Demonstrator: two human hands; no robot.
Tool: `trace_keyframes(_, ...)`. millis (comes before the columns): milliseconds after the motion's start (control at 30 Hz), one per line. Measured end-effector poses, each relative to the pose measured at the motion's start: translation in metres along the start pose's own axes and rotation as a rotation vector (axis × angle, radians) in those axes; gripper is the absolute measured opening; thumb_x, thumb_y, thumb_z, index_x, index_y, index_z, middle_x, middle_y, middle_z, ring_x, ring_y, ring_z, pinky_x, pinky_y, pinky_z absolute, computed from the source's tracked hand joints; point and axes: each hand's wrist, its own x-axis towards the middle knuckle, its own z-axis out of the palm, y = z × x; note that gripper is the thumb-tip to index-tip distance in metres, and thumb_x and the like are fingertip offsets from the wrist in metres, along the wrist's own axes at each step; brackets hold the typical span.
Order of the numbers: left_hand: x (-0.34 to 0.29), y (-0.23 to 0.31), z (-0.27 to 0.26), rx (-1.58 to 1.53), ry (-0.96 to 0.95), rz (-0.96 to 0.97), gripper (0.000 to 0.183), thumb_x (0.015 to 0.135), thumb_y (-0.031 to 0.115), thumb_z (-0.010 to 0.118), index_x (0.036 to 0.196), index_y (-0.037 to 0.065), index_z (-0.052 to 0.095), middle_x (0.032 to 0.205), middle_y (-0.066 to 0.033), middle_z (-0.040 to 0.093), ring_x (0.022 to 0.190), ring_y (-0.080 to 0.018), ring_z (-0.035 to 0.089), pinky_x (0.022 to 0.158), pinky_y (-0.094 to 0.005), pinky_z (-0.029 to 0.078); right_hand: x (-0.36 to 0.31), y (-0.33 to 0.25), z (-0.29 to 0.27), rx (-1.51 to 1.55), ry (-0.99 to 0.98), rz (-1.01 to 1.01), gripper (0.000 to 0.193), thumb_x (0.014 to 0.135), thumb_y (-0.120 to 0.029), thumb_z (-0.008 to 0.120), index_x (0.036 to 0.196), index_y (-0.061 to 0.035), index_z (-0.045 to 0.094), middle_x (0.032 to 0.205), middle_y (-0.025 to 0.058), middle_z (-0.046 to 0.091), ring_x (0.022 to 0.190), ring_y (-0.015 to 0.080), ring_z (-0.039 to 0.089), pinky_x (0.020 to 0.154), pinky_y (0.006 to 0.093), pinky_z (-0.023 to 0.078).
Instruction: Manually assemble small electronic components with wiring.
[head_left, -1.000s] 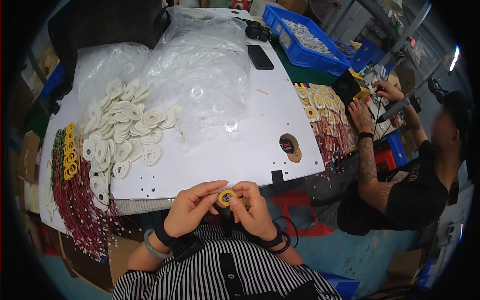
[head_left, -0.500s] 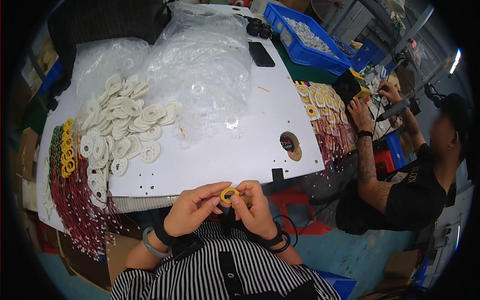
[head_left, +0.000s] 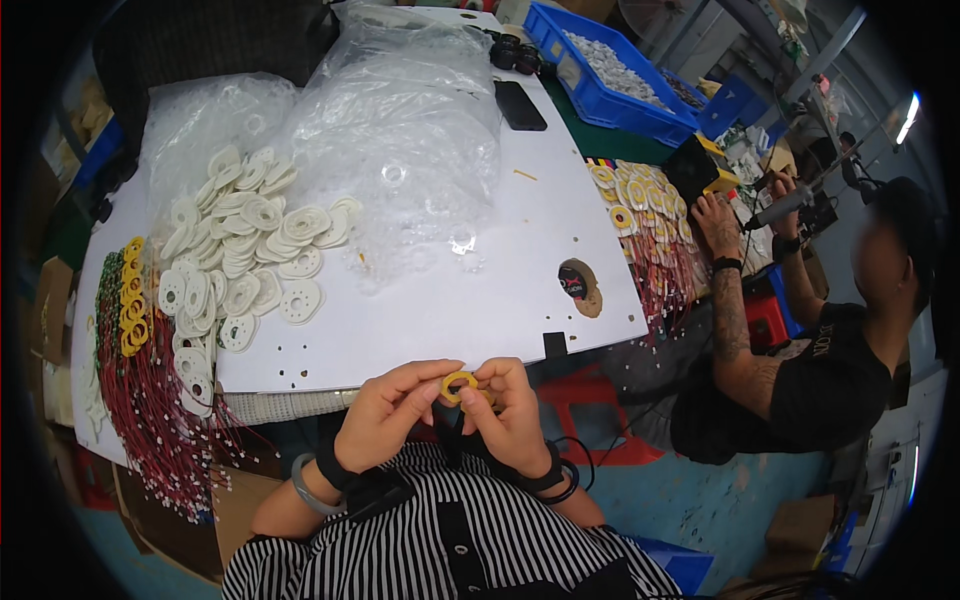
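A small yellow ring point(head_left: 459, 380) is pinched between my two hands, just off the table's front edge. My left hand point(head_left: 393, 412) grips its left side with thumb and forefinger. From the right, my right hand point(head_left: 506, 412) holds it with bent fingers and thumb. Dark stuff shows in and below the ring, too small to make out. To the left on the white table lies a heap of white plastic discs with holes point(head_left: 240, 235). Beside it, a row of yellow rings point(head_left: 133, 300) sits atop a bundle of dark red wires point(head_left: 160, 420) with small white ends, hanging over the edge.
Clear plastic bags point(head_left: 400, 150) of parts cover the table's back. A black phone point(head_left: 520, 106) and a blue crate point(head_left: 610, 75) of small white parts lie beyond. At right, a co-worker point(head_left: 800, 370) sits near finished-looking yellow-white discs with wires point(head_left: 645, 205). A red stool point(head_left: 600, 420) stands below.
My hands keep the yellow ring in nearly the same spot, with the fingers shifting slightly. The co-worker's farther arm has moved lower and nearer.
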Motion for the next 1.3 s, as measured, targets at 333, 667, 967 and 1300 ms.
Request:
trace_keyframes(333,-0.002,0.001,0.004,-0.028,0.009,0.035,0.033,0.100,0.014,0.050,0.130,0.001,0.054,0.106,-0.0044,0.064,0.079,-0.0055,0.055,0.073,-0.0186,0.048,-0.002,-0.008,0.001,0.056,-0.011,0.036,0.021,0.095,-0.004,0.054,0.109,-0.0010,0.039,0.093,0.0112,0.061,0.058,0.0057,0.054,0.049,0.0175,0.044)
trace_keyframes(667,-0.005,0.005,0.006,-0.128,0.015,0.020,0.033,0.097,0.009,0.053,0.128,-0.003,0.054,0.115,-0.0103,0.064,0.090,-0.0091,0.061,0.073,-0.0213,0.049,-0.003,-0.009,0.002,-0.022,-0.026,0.010,0.023,0.095,-0.003,0.056,0.111,-0.0005,0.040,0.093,0.0098,0.060,0.059,0.0048,0.053,0.049,0.0171,0.044)
trace_keyframes(967,-0.005,0.006,0.006,0.013,0.018,0.040,0.031,0.096,0.008,0.055,0.125,-0.003,0.055,0.113,-0.0108,0.066,0.097,-0.0107,0.062,0.078,-0.0211,0.049,-0.002,-0.010,0.000,-0.070,-0.029,0.017,0.019,0.094,-0.004,0.058,0.107,0.0008,0.044,0.093,0.0107,0.064,0.062,0.0056,0.056,0.050,0.0173,0.046)
trace_keyframes(1300,-0.003,-0.001,0.002,-0.099,-0.003,0.040,0.028,0.098,0.009,0.052,0.124,-0.002,0.055,0.116,-0.0113,0.065,0.102,-0.0125,0.062,0.084,-0.0235,0.051,0.001,-0.004,0.002,0.025,-0.012,-0.010,0.020,0.094,-0.008,0.060,0.105,0.0029,0.047,0.094,0.0128,0.067,0.075,0.0096,0.064,0.060,0.0210,0.053)
